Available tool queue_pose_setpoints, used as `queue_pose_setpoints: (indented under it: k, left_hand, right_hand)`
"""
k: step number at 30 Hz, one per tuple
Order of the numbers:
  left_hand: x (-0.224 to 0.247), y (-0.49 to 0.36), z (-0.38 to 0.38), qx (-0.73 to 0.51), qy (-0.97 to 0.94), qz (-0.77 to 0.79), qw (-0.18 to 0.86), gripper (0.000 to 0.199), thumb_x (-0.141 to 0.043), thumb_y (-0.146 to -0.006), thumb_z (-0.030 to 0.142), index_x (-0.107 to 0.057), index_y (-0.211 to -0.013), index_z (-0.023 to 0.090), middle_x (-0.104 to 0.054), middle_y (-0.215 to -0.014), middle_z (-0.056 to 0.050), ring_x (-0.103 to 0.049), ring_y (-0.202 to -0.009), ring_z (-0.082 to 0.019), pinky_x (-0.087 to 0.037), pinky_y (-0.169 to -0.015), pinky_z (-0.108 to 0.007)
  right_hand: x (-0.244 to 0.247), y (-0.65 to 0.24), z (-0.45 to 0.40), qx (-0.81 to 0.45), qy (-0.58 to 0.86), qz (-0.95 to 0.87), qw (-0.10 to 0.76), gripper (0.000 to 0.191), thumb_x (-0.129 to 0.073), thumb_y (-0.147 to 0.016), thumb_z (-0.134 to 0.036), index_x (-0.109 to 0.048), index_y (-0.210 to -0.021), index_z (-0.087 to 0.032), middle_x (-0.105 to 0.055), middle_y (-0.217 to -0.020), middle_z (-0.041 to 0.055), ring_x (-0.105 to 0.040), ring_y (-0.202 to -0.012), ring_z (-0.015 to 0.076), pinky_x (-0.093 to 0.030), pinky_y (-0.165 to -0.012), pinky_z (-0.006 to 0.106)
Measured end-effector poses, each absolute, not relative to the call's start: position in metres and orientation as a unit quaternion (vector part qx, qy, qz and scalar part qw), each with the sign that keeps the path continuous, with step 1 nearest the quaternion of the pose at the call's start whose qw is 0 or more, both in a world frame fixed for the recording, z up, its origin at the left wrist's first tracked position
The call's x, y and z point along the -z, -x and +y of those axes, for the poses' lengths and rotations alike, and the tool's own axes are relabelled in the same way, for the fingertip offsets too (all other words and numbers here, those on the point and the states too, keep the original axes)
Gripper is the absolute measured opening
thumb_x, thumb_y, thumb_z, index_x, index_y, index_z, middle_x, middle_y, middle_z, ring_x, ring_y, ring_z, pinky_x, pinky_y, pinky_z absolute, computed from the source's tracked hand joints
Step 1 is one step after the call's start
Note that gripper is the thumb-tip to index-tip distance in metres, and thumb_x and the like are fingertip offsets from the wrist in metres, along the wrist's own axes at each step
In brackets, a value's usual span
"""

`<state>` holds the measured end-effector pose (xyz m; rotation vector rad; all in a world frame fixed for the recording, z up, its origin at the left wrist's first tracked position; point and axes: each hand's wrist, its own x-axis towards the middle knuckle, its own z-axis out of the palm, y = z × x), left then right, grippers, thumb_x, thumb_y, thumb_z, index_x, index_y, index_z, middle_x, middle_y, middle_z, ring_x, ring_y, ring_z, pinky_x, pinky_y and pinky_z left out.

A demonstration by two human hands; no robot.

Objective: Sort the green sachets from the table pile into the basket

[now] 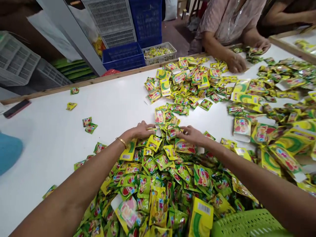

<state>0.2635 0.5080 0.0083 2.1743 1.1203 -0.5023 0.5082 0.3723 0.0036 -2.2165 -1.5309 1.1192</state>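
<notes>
Head view: by the left hand [142, 130], a carton [158, 132] with a pale flap is touched, apparently so that it is steadied; how firmly it is gripped cannot be told. By the right hand [191, 135], a packet [173, 131] is met with the fingertips, any pinch being unclear. Both are reached across a heap of packets [150, 164], banked toward the worktop's [111, 98] near edge, presumably for easy reach. There, a green basket [249, 223] is seated. A phone [17, 108] is laid near the far left corner; at the far edge, a co-worker's hand [237, 62] is seen.

sachets [163, 161]: green and yellow, glossy, loosely heaped | carton [160, 116]: yellow, printed, at heap's far end
</notes>
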Motion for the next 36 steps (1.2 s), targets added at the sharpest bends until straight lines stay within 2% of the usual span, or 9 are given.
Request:
queue_pose_setpoints:
  k: [4,7,12,15,19,24,28,32,36]
  left_hand:
    - [-0.024,-0.234,0.473,0.157,-0.773,0.311,0.530,0.064,-0.044,-0.080,0.061,-0.051,-0.132,0.024,-0.055,-0.133,-0.005,-0.048,-0.118,-0.025,-0.036,-0.105,-0.036]
    - [-0.045,-0.205,0.448,0.144,-0.760,0.260,0.577,0.064,-0.050,-0.079,0.064,-0.055,-0.128,0.024,-0.054,-0.134,-0.004,-0.049,-0.120,-0.023,-0.035,-0.106,-0.033]
    - [-0.083,-0.144,0.379,0.141,-0.780,0.282,0.541,0.071,-0.047,-0.076,0.072,-0.050,-0.133,0.030,-0.053,-0.131,-0.008,-0.048,-0.121,-0.027,-0.032,-0.109,-0.042]
    - [-0.095,-0.099,0.319,0.192,-0.740,0.352,0.540,0.075,-0.048,-0.072,0.075,-0.050,-0.133,0.032,-0.040,-0.143,-0.010,-0.042,-0.129,-0.033,-0.030,-0.110,-0.046]
    - [-0.099,-0.037,0.252,0.232,-0.678,0.440,0.541,0.074,-0.048,-0.070,0.076,-0.053,-0.130,0.034,-0.022,-0.155,-0.006,-0.017,-0.142,-0.037,-0.020,-0.114,-0.050]
    - [-0.101,0.016,0.238,0.195,-0.663,0.479,0.541,0.058,-0.048,-0.074,0.072,-0.059,-0.122,0.040,-0.026,-0.154,0.001,-0.022,-0.141,-0.033,-0.033,-0.110,-0.046]
    - [-0.110,-0.025,0.290,0.094,-0.714,0.529,0.450,0.056,-0.041,-0.079,0.066,-0.062,-0.119,0.034,-0.047,-0.140,-0.005,-0.044,-0.128,-0.031,-0.047,-0.097,-0.042]
    - [-0.098,-0.135,0.370,-0.020,-0.780,0.472,0.410,0.051,-0.044,-0.081,0.052,-0.056,-0.126,0.031,-0.051,-0.129,-0.007,-0.051,-0.118,-0.025,-0.047,-0.096,-0.038]
    - [-0.057,-0.248,0.444,-0.003,-0.799,0.508,0.321,0.069,-0.051,-0.079,0.051,-0.034,-0.143,0.030,-0.042,-0.134,-0.013,-0.050,-0.118,-0.030,-0.037,-0.104,-0.041]
  right_hand:
    - [-0.026,-0.463,0.343,-0.625,0.627,-0.433,0.169,0.058,-0.049,-0.085,-0.060,-0.056,-0.124,-0.017,-0.061,-0.119,0.0105,-0.059,-0.105,0.0244,-0.046,-0.098,0.042]
    - [-0.048,-0.442,0.335,-0.707,0.538,-0.424,0.174,0.064,-0.050,-0.083,-0.063,-0.054,-0.127,-0.017,-0.058,-0.125,0.0097,-0.058,-0.109,0.0244,-0.044,-0.100,0.044]
    - [-0.078,-0.397,0.315,-0.608,0.499,-0.611,0.093,0.077,-0.059,-0.078,-0.062,-0.041,-0.140,-0.022,-0.037,-0.145,0.0075,-0.036,-0.132,0.0261,-0.025,-0.114,0.044]
    - [-0.088,-0.353,0.274,-0.567,0.470,-0.674,0.051,0.079,-0.066,-0.074,-0.056,-0.040,-0.141,-0.022,-0.036,-0.144,0.0122,-0.039,-0.129,0.0280,-0.030,-0.111,0.043]
    - [-0.097,-0.303,0.214,-0.507,0.438,-0.741,0.042,0.079,-0.067,-0.073,-0.047,-0.036,-0.143,-0.029,-0.031,-0.146,0.0143,-0.033,-0.133,0.0333,-0.032,-0.107,0.050]
    - [-0.113,-0.312,0.232,-0.502,0.458,-0.730,0.078,0.060,-0.060,-0.079,-0.050,-0.049,-0.134,-0.030,-0.044,-0.139,0.0086,-0.049,-0.120,0.0263,-0.041,-0.101,0.039]
    - [-0.118,-0.370,0.284,-0.358,0.626,-0.692,0.021,0.038,-0.052,-0.087,-0.040,-0.061,-0.118,-0.020,-0.060,-0.117,0.0105,-0.062,-0.091,0.0214,-0.047,-0.087,0.037]
    - [-0.116,-0.419,0.268,-0.298,0.676,-0.668,-0.090,0.040,-0.051,-0.086,-0.042,-0.061,-0.115,-0.016,-0.063,-0.108,0.0125,-0.060,-0.097,0.0285,-0.046,-0.086,0.042]
    - [-0.108,-0.431,0.208,-0.360,0.652,-0.653,-0.142,0.056,-0.066,-0.073,-0.036,-0.054,-0.126,-0.023,-0.058,-0.119,0.0123,-0.057,-0.106,0.0315,-0.042,-0.093,0.048]
